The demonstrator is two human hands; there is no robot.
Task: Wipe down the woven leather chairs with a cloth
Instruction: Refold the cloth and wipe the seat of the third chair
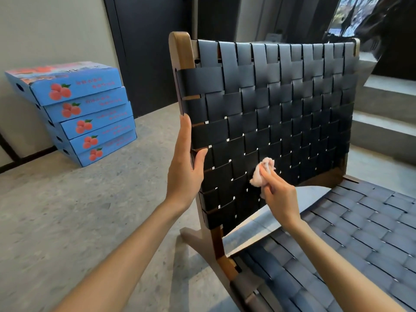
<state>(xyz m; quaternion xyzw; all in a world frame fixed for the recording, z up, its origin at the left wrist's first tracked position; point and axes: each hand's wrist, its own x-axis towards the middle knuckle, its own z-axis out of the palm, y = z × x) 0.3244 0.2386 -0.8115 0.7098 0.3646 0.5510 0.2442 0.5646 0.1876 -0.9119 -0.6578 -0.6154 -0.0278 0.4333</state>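
A low chair with a brown wooden frame has a backrest (281,104) of woven black leather straps and a woven seat (360,233) at the lower right. My left hand (184,167) grips the backrest's left edge, its fingers behind the wooden post and its thumb on the front of the straps. My right hand (279,197) presses a crumpled pale pink cloth (262,173) against the lower middle of the backrest. The cloth is bunched under my fingertips and touches the weave.
A leaning stack of several blue fruit boxes (76,111) sits on the grey stone floor (78,210) at the left, against a pale wall. Dark door panels stand behind the chair. Concrete steps (387,109) rise at the right.
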